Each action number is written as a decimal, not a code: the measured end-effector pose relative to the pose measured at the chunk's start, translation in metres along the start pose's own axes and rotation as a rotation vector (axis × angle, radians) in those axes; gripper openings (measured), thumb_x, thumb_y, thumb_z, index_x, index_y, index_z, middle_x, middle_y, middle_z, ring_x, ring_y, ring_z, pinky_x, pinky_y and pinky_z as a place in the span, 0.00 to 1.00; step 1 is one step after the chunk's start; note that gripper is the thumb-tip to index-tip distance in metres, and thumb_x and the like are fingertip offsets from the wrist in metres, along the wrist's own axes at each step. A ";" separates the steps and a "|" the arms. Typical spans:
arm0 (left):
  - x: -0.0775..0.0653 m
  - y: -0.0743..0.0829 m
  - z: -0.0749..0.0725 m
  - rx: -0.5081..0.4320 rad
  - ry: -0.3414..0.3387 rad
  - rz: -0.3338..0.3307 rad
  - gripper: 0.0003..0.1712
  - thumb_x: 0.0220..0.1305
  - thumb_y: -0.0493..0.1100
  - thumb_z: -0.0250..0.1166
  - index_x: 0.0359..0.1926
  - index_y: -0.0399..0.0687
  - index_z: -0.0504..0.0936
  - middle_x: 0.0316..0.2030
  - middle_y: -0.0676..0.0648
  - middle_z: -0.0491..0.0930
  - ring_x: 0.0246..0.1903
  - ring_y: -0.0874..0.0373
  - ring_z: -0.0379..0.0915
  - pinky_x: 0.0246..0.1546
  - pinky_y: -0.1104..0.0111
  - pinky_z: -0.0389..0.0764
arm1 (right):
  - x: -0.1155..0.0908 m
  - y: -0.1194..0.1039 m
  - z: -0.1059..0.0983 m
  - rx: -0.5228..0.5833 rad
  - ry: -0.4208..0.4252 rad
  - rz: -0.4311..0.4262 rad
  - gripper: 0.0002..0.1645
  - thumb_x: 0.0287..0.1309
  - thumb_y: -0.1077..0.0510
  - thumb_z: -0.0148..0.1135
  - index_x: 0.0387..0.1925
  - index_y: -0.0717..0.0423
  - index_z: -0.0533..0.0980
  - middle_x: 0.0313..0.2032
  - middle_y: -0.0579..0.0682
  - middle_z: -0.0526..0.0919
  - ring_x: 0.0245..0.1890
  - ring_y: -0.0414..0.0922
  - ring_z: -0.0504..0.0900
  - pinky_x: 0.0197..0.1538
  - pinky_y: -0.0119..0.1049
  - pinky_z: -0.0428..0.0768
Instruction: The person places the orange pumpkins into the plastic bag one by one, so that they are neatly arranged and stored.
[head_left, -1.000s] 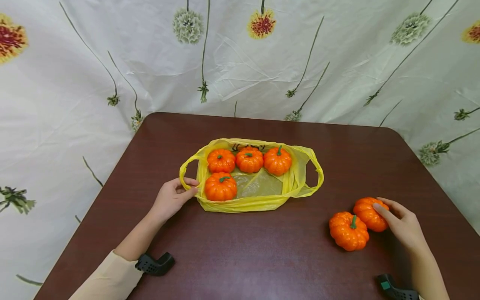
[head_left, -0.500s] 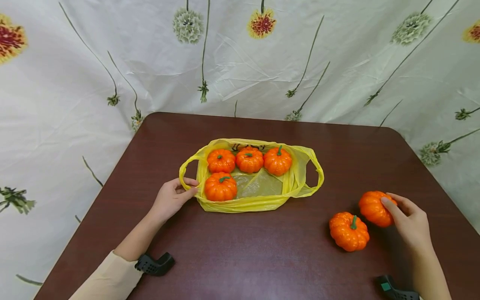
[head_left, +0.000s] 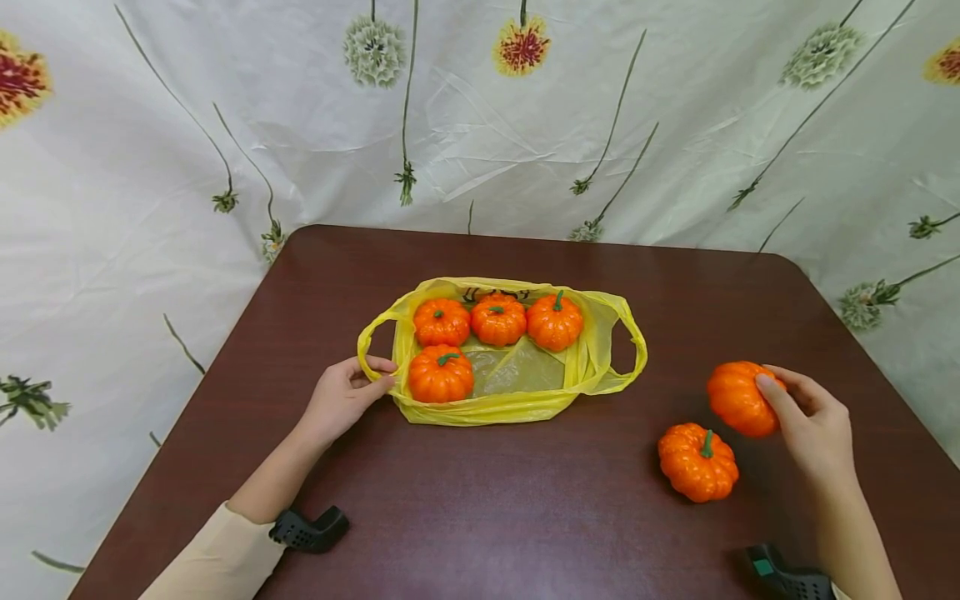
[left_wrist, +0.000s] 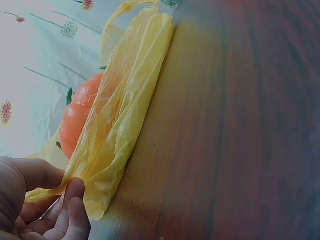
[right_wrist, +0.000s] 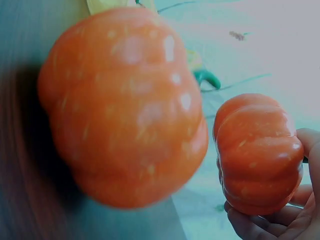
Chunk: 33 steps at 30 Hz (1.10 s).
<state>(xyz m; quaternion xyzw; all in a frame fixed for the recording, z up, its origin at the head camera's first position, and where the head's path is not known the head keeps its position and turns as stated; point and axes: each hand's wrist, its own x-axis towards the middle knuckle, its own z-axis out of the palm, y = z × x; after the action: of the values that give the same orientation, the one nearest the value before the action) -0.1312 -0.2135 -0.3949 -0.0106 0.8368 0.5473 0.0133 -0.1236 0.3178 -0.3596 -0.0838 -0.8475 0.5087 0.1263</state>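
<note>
A yellow plastic bag (head_left: 495,410) lies spread with its mouth up at mid-table, several small orange pumpkins inside it. My left hand (head_left: 347,397) pinches the bag's left edge by the handle; the left wrist view shows thumb and fingers (left_wrist: 75,189) meeting on the film. On the right, my right hand (head_left: 817,425) grips an orange pumpkin (head_left: 738,398) from its right side, raised off the table. Just in front and to the left, another orange pumpkin (head_left: 698,463) with a green stem rests on the table. It looms large in the right wrist view, apart from the held one.
The dark brown table (head_left: 525,517) has rounded far corners. A white cloth (head_left: 465,108) with printed flowers hangs behind it and along the sides. Black devices (head_left: 309,528) are strapped at both wrists.
My right hand has lifted its pumpkin up and away from the one beside it, first to the right, then slightly back left. The left hand and the bag have stayed put.
</note>
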 end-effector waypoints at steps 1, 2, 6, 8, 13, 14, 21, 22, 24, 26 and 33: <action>0.000 0.000 0.000 -0.001 -0.001 0.001 0.17 0.64 0.41 0.66 0.49 0.31 0.80 0.35 0.43 0.83 0.29 0.55 0.76 0.29 0.73 0.74 | 0.000 -0.002 0.002 0.006 0.000 -0.011 0.10 0.66 0.52 0.61 0.46 0.35 0.81 0.32 0.27 0.80 0.30 0.31 0.75 0.31 0.20 0.73; 0.000 0.000 0.000 -0.002 -0.003 0.002 0.17 0.64 0.41 0.66 0.49 0.31 0.80 0.35 0.43 0.83 0.29 0.55 0.76 0.29 0.73 0.74 | -0.001 -0.004 0.004 0.013 -0.001 -0.022 0.10 0.66 0.53 0.60 0.45 0.35 0.81 0.32 0.27 0.81 0.29 0.32 0.75 0.31 0.21 0.73; 0.001 -0.001 0.001 -0.005 -0.007 0.004 0.17 0.64 0.41 0.66 0.49 0.31 0.80 0.35 0.44 0.83 0.29 0.56 0.76 0.29 0.73 0.74 | -0.004 -0.012 0.013 0.014 -0.008 -0.078 0.10 0.66 0.54 0.60 0.46 0.39 0.82 0.33 0.29 0.81 0.28 0.33 0.75 0.30 0.22 0.74; 0.001 -0.002 0.001 -0.007 -0.008 0.005 0.17 0.64 0.40 0.66 0.49 0.31 0.80 0.36 0.44 0.83 0.29 0.56 0.76 0.29 0.73 0.74 | -0.006 -0.017 0.018 0.012 -0.016 -0.111 0.10 0.67 0.55 0.60 0.47 0.44 0.83 0.34 0.29 0.81 0.29 0.33 0.76 0.30 0.22 0.74; 0.001 -0.002 0.001 -0.006 -0.006 0.007 0.17 0.64 0.40 0.66 0.49 0.31 0.80 0.35 0.44 0.83 0.28 0.56 0.75 0.28 0.73 0.73 | -0.010 -0.031 0.029 -0.001 -0.053 -0.185 0.12 0.67 0.55 0.59 0.49 0.52 0.82 0.36 0.30 0.81 0.31 0.33 0.78 0.32 0.22 0.76; 0.001 -0.002 0.001 -0.006 -0.005 0.007 0.17 0.64 0.40 0.66 0.49 0.31 0.80 0.35 0.44 0.83 0.28 0.56 0.75 0.28 0.73 0.73 | -0.011 -0.033 0.031 0.000 -0.063 -0.192 0.13 0.67 0.55 0.59 0.49 0.53 0.82 0.36 0.31 0.82 0.30 0.33 0.78 0.32 0.22 0.76; -0.001 0.000 0.000 -0.005 0.006 0.008 0.16 0.64 0.40 0.66 0.48 0.31 0.80 0.35 0.43 0.83 0.28 0.56 0.75 0.28 0.73 0.73 | -0.014 -0.045 0.046 0.008 -0.137 -0.193 0.16 0.67 0.53 0.59 0.50 0.56 0.80 0.35 0.36 0.82 0.25 0.37 0.80 0.29 0.27 0.78; -0.001 0.000 0.000 -0.005 0.007 0.008 0.16 0.64 0.40 0.66 0.48 0.31 0.80 0.35 0.42 0.83 0.28 0.56 0.75 0.28 0.73 0.73 | -0.014 -0.047 0.048 0.015 -0.148 -0.187 0.16 0.67 0.53 0.59 0.51 0.57 0.80 0.35 0.36 0.82 0.25 0.38 0.80 0.28 0.28 0.79; -0.001 0.000 0.000 -0.004 0.007 0.011 0.16 0.64 0.40 0.66 0.48 0.31 0.81 0.35 0.42 0.83 0.28 0.56 0.75 0.28 0.73 0.73 | -0.015 -0.049 0.053 0.031 -0.174 -0.176 0.17 0.67 0.53 0.59 0.51 0.58 0.79 0.35 0.36 0.82 0.24 0.39 0.80 0.27 0.31 0.80; -0.001 0.000 0.000 -0.001 0.007 0.013 0.16 0.64 0.40 0.66 0.48 0.31 0.81 0.35 0.42 0.83 0.28 0.55 0.75 0.28 0.73 0.73 | -0.014 -0.052 0.058 0.040 -0.193 -0.175 0.18 0.68 0.53 0.58 0.52 0.60 0.78 0.35 0.36 0.81 0.25 0.39 0.80 0.27 0.31 0.80; 0.000 0.000 0.000 0.001 0.007 0.013 0.16 0.64 0.40 0.66 0.47 0.31 0.81 0.35 0.42 0.83 0.29 0.54 0.75 0.29 0.74 0.74 | -0.013 -0.065 0.079 0.022 -0.236 -0.219 0.20 0.69 0.52 0.57 0.54 0.63 0.78 0.38 0.39 0.80 0.30 0.40 0.78 0.32 0.29 0.79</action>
<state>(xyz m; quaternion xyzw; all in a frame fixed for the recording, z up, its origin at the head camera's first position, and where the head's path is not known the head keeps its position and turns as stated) -0.1308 -0.2134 -0.3951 -0.0071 0.8373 0.5467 0.0070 -0.1355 0.2175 -0.3398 0.0709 -0.8549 0.5075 0.0813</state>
